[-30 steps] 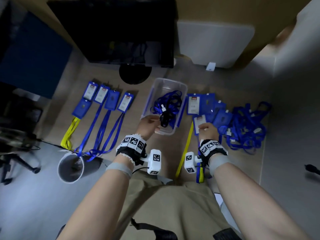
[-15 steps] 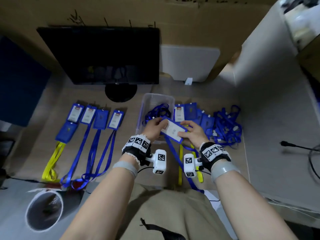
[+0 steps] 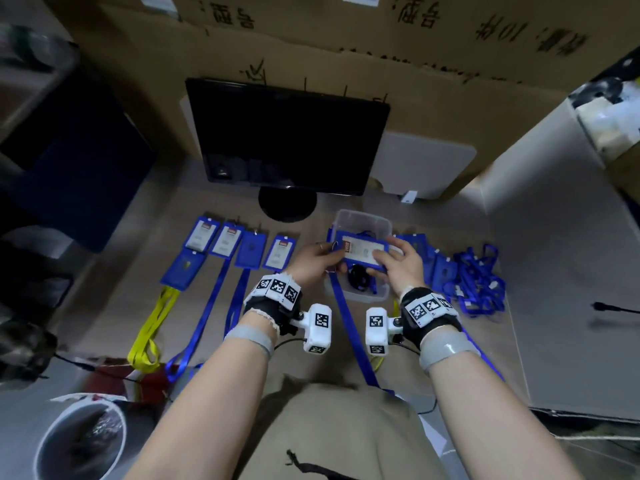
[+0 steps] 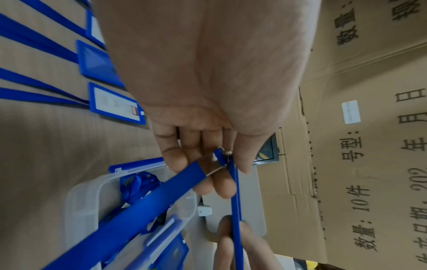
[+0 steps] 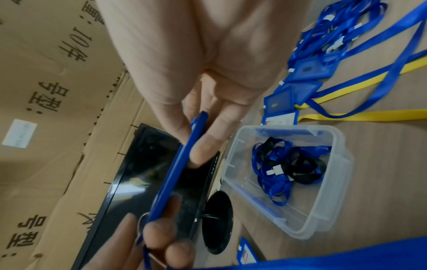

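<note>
Cardboard boxes (image 3: 311, 43) and a dark monitor (image 3: 287, 136) back the desk (image 3: 104, 299), where you hold one badge holder (image 3: 363, 252) in both hands.

At the left, a row of badge holders (image 3: 227, 244) lies flat, with blue straps and one yellow lanyard (image 3: 152, 327) trailing toward you. Your left hand (image 3: 313, 263) pinches the held holder's clip end, from which its blue lanyard (image 3: 346, 323) runs down toward you. The holder sits level, card face up, in the air above the clear plastic box (image 3: 360, 220), which contains a tangle of lanyards (image 5: 284, 168). Your right hand (image 3: 403, 266) pinches the opposite end between thumb and fingers. Further right, loose holders (image 3: 440, 268) and a heap of blue lanyards (image 3: 478, 282) lie on the desk.
</note>
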Demonstrator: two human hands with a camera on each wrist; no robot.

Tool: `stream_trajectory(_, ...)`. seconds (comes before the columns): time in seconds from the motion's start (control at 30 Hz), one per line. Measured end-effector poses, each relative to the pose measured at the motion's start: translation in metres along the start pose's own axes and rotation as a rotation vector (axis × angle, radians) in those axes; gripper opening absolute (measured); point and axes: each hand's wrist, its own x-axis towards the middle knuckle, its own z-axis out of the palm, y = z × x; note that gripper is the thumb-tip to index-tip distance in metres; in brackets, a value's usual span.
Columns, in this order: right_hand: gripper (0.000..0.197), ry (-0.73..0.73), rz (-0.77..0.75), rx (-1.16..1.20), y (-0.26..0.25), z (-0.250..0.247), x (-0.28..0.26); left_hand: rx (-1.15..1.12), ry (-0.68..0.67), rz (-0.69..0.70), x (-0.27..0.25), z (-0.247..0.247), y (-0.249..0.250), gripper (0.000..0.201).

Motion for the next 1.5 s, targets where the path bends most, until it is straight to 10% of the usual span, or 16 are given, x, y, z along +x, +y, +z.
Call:
stream_trajectory(0.2,0.043,0.189,-0.019,-0.126,0.003,0.009,0.002,-0.165,-0.103,-0.033,-0.012,-0.015,0.01,0.04)
stream_trajectory(0.43,0.023,-0.058,0.05,-0.201,-0.01,0.018,-0.016,-0.151,-0.144,0.065,-0.027,-0.006,0.017,0.071)
stream_trajectory(0.77,0.014,-0.298,-0.159,-0.334,-0.027,-0.005,-0.016,0.186,0.105,0.136,-0.027,0.03,0.037,0.013)
stream_trajectory(1.2,0.062,-0.383,-0.224,-0.44,-0.026,-0.079,0.014,0.422,0.302,0.071,0.006,0.115,0.018,0.03)
stream_trajectory(1.37,0.043,-0.422,-0.128,-0.376,-0.004,-0.083,0.03,0.176,0.307,0.02,-0.013,0.136,0.019,0.02)
stream_trajectory(1.5,0.017,-0.457,-0.22,-0.525,0.007,-0.08,0.036,0.232,0.356,-0.107,-0.033,0.131,0.009,0.049)
